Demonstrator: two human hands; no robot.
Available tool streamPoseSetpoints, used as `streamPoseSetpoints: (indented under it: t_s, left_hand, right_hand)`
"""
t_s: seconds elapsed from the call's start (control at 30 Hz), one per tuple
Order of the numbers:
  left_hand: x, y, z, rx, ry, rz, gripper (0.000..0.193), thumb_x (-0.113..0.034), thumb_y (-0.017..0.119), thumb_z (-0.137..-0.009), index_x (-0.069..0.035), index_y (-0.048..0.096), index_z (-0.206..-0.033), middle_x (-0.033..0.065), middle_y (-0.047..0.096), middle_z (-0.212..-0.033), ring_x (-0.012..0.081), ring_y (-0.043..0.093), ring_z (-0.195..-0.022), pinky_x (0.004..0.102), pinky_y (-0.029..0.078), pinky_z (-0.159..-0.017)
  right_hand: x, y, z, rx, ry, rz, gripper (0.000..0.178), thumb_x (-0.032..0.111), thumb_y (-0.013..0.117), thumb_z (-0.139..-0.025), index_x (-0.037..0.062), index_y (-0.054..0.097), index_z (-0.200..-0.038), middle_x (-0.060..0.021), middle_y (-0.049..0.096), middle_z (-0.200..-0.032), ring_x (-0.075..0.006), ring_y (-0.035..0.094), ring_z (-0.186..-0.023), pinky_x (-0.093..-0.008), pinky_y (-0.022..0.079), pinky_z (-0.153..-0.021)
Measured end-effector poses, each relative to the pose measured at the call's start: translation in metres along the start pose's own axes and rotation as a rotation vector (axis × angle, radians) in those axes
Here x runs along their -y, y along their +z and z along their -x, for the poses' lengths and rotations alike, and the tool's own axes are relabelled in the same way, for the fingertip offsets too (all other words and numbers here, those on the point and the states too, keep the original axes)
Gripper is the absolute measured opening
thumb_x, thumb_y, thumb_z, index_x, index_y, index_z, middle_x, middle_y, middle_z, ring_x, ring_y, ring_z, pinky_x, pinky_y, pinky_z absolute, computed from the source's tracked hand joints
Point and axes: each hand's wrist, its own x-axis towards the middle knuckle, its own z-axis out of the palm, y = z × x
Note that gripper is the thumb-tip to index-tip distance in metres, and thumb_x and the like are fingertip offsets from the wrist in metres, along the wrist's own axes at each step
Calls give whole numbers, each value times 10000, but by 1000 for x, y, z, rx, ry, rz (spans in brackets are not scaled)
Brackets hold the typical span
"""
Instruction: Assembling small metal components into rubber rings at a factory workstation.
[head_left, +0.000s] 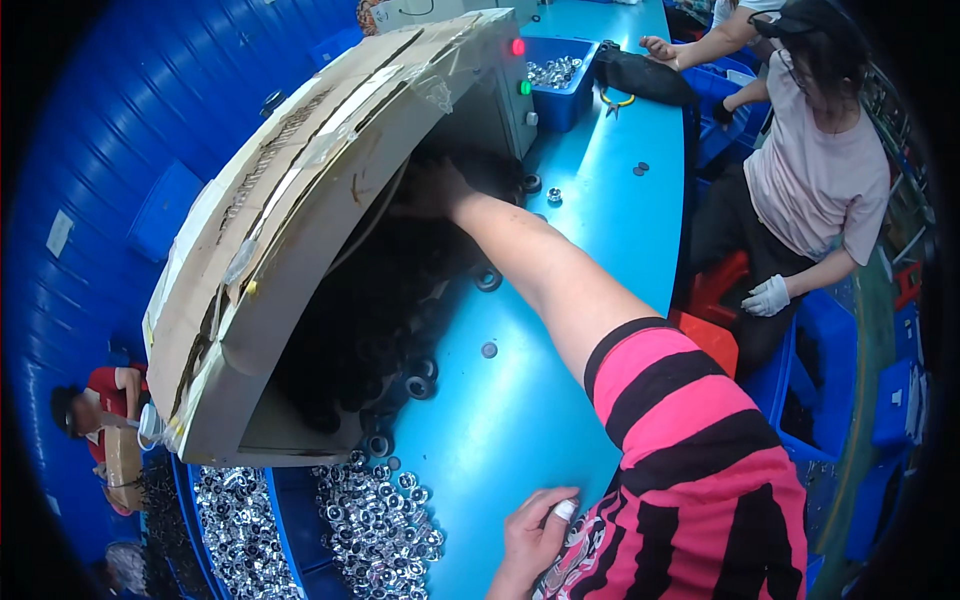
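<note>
My right hand [436, 188] reaches into the shadowed opening of a cardboard-covered housing [300, 190]. It is over a heap of black parts [370, 330], and its fingers are lost in the dark. Loose black rings [420, 387] lie along the heap's edge on the blue table [500, 430]. Close to my body, at the table's near edge, is my left hand [535, 532]. Its fingers are curled and the thumb, with a white wrap on the tip, is bent against them. Whatever it may hold is hidden. A pile of shiny silver ring-shaped parts [375, 530] lies left of it.
A blue bin [565, 90] of silver parts stands at the far end, near yellow-handled pliers [616, 103] and a black bag [645, 78]. Another blue bin [285, 540] sits lower left. Co-workers, one in a pale pink shirt [815, 170], are at right; another person is far left.
</note>
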Motion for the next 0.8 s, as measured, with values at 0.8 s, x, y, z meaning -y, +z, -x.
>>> streamPoseSetpoints:
  t_s: [0.8]
  left_hand:
    - [14,0,4,9,18,19,171,44,660,-930,11,729,-1082,126,741,-990,206,719,-898,297,558,-798]
  right_hand:
    - [-17,18,-17,0,-103,-75,827,821,510,-849,391,427,-1550,-133,306,-1656,-517,250,-1496,-732,195,-1165]
